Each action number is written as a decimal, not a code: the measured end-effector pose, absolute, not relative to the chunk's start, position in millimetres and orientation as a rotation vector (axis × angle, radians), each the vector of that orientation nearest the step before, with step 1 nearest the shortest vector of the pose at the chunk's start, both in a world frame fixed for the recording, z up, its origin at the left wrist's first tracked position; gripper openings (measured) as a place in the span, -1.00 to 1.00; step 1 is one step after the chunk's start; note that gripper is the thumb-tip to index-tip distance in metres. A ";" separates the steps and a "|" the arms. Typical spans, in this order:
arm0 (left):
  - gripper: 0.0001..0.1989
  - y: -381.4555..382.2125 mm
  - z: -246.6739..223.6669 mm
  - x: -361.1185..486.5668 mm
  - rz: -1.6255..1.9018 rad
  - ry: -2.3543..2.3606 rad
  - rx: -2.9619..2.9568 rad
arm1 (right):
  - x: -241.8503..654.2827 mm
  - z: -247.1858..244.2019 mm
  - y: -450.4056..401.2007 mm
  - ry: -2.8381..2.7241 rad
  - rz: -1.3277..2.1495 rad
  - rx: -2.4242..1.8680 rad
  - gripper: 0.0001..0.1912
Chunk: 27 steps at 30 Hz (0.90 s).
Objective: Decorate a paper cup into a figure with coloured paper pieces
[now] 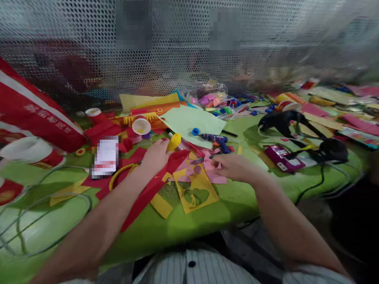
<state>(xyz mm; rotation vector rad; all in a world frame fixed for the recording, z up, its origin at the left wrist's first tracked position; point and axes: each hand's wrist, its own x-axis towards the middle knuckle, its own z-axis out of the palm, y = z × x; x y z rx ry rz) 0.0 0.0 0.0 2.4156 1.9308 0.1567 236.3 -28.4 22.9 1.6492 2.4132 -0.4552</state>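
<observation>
My left hand (156, 154) is closed on a small yellow felt piece (174, 142), held up above red felt (174, 159). To the right, my right hand (226, 165) rests over pink felt scraps (217, 176) with its fingers bent together; what they grip, if anything, is too small to make out. Between the hands lies a yellow felt sheet (204, 193) with shapes cut out of it. Just beyond my right hand is a blue glue gun (217, 140), beside a pale green sheet (189, 120).
A phone (105, 157) and paper cups (141, 125) stand at the left, near a large red bag (35, 106). Loose cable (44, 193) curls at the front left. A purple power box (282, 157) and black headphones (284, 120) sit at the right. Mesh (177, 47) rises behind.
</observation>
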 end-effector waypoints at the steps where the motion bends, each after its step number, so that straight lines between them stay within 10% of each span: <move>1: -0.59 -2.1 -3.3 2.5 0.129 1.908 2.433 | 236.5 25.2 -28.1 2.449 -0.511 1.598 -0.73; 27: -0.71 89.0 6.9 -98.6 0.417 2.423 1.845 | 18.8 0.1 92.1 2.876 -0.256 1.399 -0.47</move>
